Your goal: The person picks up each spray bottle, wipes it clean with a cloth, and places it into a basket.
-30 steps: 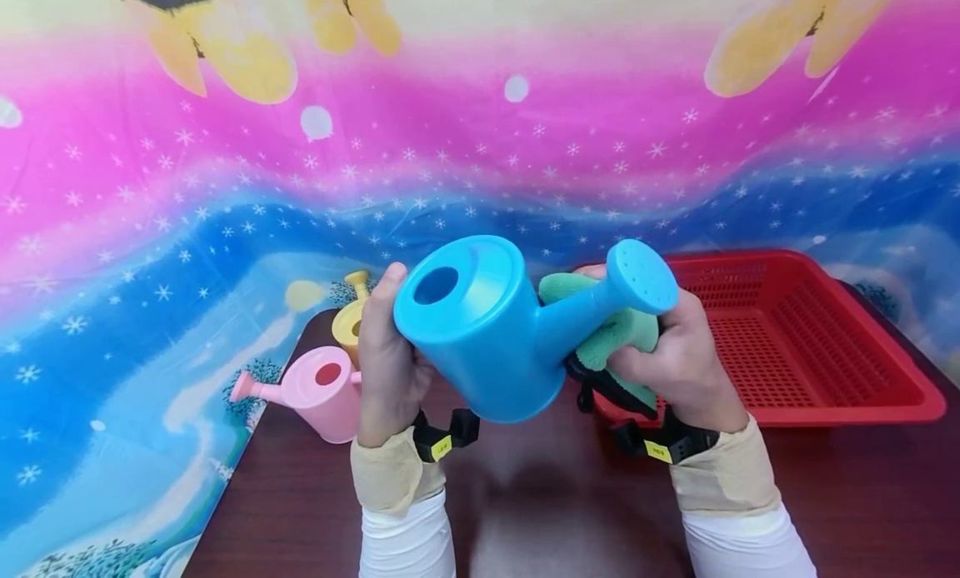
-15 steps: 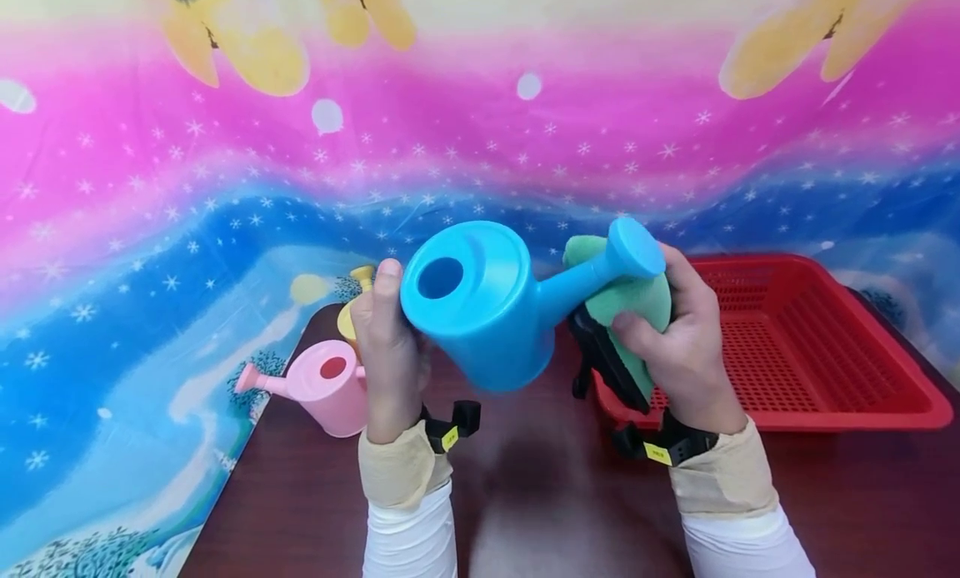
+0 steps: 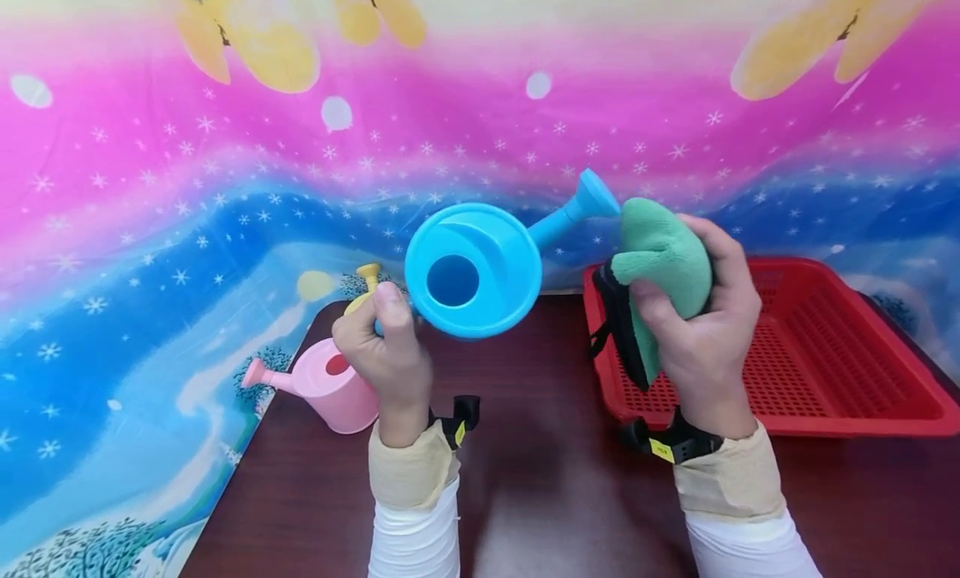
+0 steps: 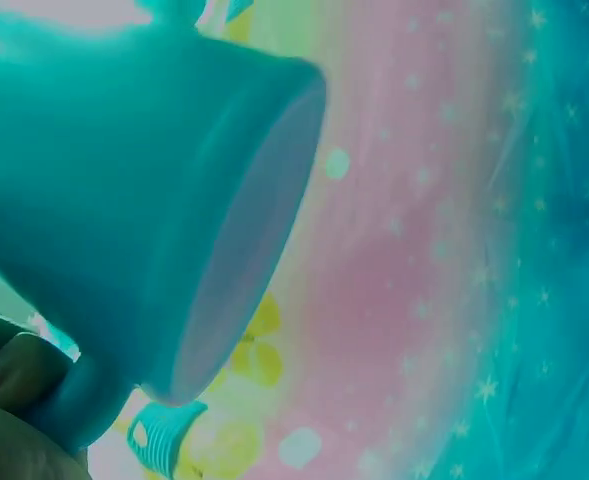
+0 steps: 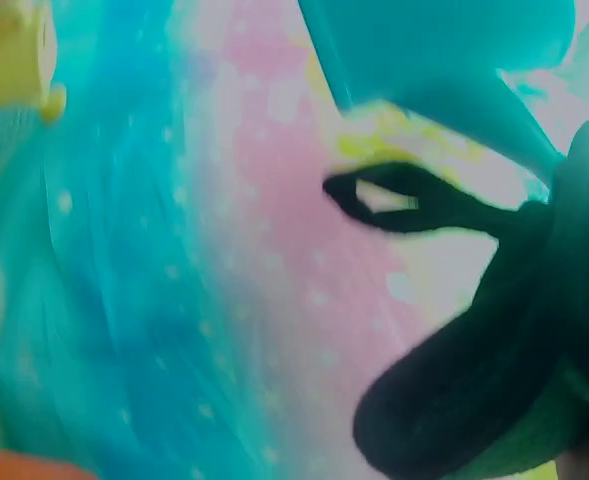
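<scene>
In the head view, my left hand (image 3: 397, 361) grips the handle of a blue toy watering can (image 3: 510, 270) with curled fingers, holding it above the table. Its round top opening faces the camera, and the spout points up and right. The left wrist view catches the can's side and base, with fingers (image 4: 19, 375) round the handle. My right hand (image 3: 712, 332) holds a folded green fluffy cleaning cloth (image 3: 667, 261) with a black backing, just right of the spout head. A black loop (image 5: 414, 180) hangs from the cloth in the right wrist view.
A pink watering can (image 3: 333, 391) stands on the dark wooden table (image 3: 525, 495) at left, with a yellow one (image 3: 369, 274) behind it, mostly hidden. At right sits a red perforated basket (image 3: 847, 424). A patterned backdrop (image 3: 480, 120) hangs behind the table.
The blue can has tipped so its top faces the camera more, and its spout has risen. My right hand has drawn the green cloth from behind the spout, out to the right.
</scene>
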A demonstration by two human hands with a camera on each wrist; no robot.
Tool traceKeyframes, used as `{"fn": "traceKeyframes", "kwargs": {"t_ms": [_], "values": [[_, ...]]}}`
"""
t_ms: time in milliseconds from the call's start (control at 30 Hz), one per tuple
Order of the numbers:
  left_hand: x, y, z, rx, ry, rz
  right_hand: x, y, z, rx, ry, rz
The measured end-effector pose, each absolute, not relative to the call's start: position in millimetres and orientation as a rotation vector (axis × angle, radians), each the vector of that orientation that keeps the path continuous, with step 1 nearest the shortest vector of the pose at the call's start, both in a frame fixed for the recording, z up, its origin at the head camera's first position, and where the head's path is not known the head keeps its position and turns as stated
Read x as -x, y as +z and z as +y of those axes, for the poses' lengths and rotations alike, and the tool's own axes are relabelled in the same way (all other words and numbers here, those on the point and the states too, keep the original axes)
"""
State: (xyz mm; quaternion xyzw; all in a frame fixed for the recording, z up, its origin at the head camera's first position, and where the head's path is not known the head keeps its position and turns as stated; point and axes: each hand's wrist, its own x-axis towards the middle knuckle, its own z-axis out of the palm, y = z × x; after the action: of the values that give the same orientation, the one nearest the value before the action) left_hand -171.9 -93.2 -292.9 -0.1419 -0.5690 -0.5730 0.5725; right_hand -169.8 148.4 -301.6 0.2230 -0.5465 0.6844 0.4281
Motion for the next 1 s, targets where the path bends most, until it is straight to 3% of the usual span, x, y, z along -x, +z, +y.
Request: {"fn": "traceKeyframes", "kwargs": {"t_ms": [233,600,1000], "values": [[171.4,-292.3,-109.0,0.452,-1.35,-1.407,164.0,-290.0,159.4,-0.382,1.462,-1.4],[170.5,-293.1,-109.6,0.666,-1.308,-1.536,165.8,-293.1,163.9,-0.39,1.338,-1.436],[167.1,-292.4,-107.1,0.515,-1.31,-1.532,163.9,-293.4,167.1,-0.511,1.319,-1.584]]}}
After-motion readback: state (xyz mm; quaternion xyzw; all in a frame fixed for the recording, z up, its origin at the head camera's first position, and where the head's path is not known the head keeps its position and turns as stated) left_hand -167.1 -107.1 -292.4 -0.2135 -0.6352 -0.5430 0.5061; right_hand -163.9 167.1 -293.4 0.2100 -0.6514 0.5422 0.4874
